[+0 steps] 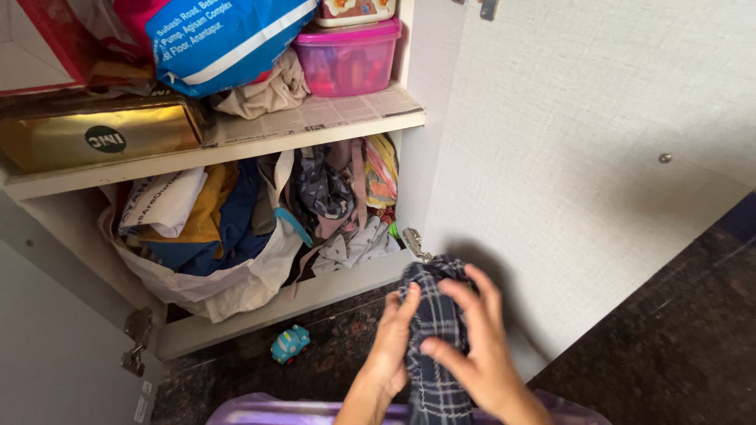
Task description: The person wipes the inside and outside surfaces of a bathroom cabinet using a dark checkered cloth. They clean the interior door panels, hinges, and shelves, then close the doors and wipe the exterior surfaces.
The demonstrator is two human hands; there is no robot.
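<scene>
At upper centre we see a pink lidded plastic box (349, 57) on a paper-lined white shelf (236, 145), a shiny gold carton (94, 135) at left, a white bag stuffed with clothes (213, 236) below, and a small teal toy car (290, 343) on the dark floor (677, 346).

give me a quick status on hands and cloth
Left hand and right hand both gripping dark checked cloth. Toy car on floor nearby, clear of hands.

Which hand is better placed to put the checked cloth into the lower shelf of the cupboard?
Probably the left hand: it grips the checked cloth on the side nearer the lower shelf. The right hand is farther away.
</scene>
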